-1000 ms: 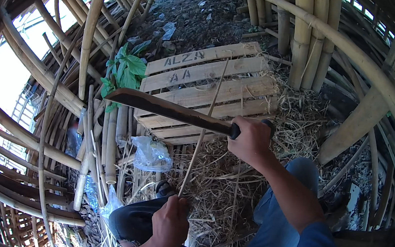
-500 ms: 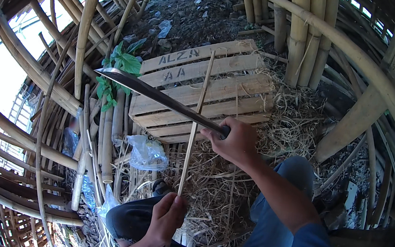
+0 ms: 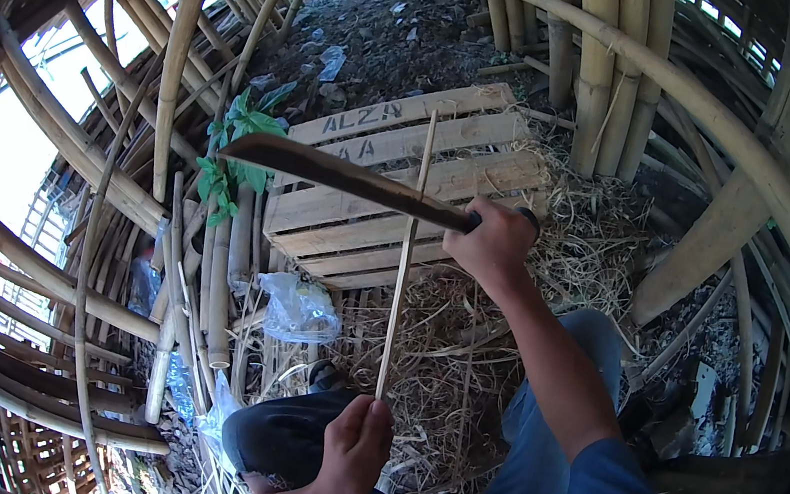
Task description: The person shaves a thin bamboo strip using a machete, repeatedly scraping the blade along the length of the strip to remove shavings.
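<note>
Closed round a thin bamboo strip, my left hand is in front of my bent knee. The strip runs away from me almost upright in view, its far end over the wooden slatted pallet. In my right hand is the dark handle of a machete. Its long blade points to the left and crosses the strip about midway along. Whether the edge touches the strip I cannot tell. The blade's broad tip overlaps a green leafy plant.
Pale bamboo shavings cover the ground between my legs and beside the pallet. A clear plastic bag lies left of the strip. Bamboo poles stand at the far right, and a bamboo frame lines the left side.
My right hand has moved a little right and away from me, and the blade has turned to show a darker face. My left hand and the strip have shifted slightly right.
</note>
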Demonstrator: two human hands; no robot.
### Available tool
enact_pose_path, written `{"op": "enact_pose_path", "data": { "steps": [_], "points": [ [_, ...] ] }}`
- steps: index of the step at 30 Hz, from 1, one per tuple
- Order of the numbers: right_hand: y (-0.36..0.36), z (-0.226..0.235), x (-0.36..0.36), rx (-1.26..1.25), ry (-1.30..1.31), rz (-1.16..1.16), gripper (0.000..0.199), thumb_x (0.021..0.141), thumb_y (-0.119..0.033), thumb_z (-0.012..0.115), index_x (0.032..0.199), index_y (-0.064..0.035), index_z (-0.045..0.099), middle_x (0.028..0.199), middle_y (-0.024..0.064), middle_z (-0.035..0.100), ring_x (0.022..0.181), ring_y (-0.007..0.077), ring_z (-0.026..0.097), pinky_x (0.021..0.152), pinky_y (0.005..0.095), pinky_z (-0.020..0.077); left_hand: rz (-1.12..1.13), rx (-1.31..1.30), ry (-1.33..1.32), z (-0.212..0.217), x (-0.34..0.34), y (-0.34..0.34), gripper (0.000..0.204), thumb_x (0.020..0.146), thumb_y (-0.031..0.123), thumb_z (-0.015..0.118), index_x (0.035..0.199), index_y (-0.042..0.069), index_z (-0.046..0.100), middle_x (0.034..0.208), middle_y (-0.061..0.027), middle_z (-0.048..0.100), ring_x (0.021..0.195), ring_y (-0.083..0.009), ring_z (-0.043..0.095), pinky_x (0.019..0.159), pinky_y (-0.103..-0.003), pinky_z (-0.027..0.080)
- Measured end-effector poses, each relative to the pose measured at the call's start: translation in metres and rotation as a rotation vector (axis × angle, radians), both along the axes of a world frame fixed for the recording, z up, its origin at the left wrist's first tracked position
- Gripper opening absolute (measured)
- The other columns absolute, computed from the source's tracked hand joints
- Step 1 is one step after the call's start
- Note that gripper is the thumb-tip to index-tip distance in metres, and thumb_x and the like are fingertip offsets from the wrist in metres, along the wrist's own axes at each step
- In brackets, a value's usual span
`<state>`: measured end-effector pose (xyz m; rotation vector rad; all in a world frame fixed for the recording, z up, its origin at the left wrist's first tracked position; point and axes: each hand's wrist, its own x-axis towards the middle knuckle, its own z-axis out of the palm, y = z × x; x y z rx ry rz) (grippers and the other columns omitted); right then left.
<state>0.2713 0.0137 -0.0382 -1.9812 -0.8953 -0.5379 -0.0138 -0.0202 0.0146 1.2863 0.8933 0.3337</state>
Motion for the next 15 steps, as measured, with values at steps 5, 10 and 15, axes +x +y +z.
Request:
{"op": "enact_pose_path", "data": {
  "steps": [5, 10, 15],
  "points": [
    [-0.006, 0.01, -0.014, 0.112, -0.044, 0.052, 0.01, 0.059, -0.014, 0.068, 0.06, -0.0119, 0.059, 0.054, 0.0075, 0.058, 0.046, 0.0257, 0.059, 0.046, 0.036, 0.0451, -0.002, -0.013, 0.032, -0.004, -0.006, -0.002, 0.027, 0.101, 0.023, 0.043, 0.082, 0.004, 0.05, 0.059, 0.0043, 0.044, 0.05, -0.0017, 0.039, 0.044, -0.019, 0.031],
    [-0.011, 0.021, 0.026, 0.072, -0.046, -0.114, 0.013, 0.064, -0.016, 0.07, 0.059, -0.0109, 0.058, 0.049, 0.0073, 0.055, 0.046, 0.0261, 0.059, 0.044, 0.0368, 0.0461, -0.078, 0.098, 0.055, -0.015, -0.02, -0.016, 0.025, 0.1, 0.024, 0.044, 0.084, 0.006, 0.049, 0.058, 0.0039, 0.043, 0.045, -0.0035, 0.039, 0.04, -0.02, 0.03],
    [-0.018, 0.015, 0.025, 0.085, -0.026, -0.169, 0.009, 0.06, -0.015, 0.068, 0.058, -0.0124, 0.059, 0.048, 0.007, 0.055, 0.044, 0.0252, 0.058, 0.044, 0.0366, 0.0464, -0.062, 0.058, 0.042, -0.011, -0.018, -0.011, 0.026, 0.1, 0.021, 0.046, 0.084, 0.001, 0.052, 0.061, 0.0038, 0.048, 0.054, -0.0012, 0.039, 0.046, -0.021, 0.032]
  ]
}}
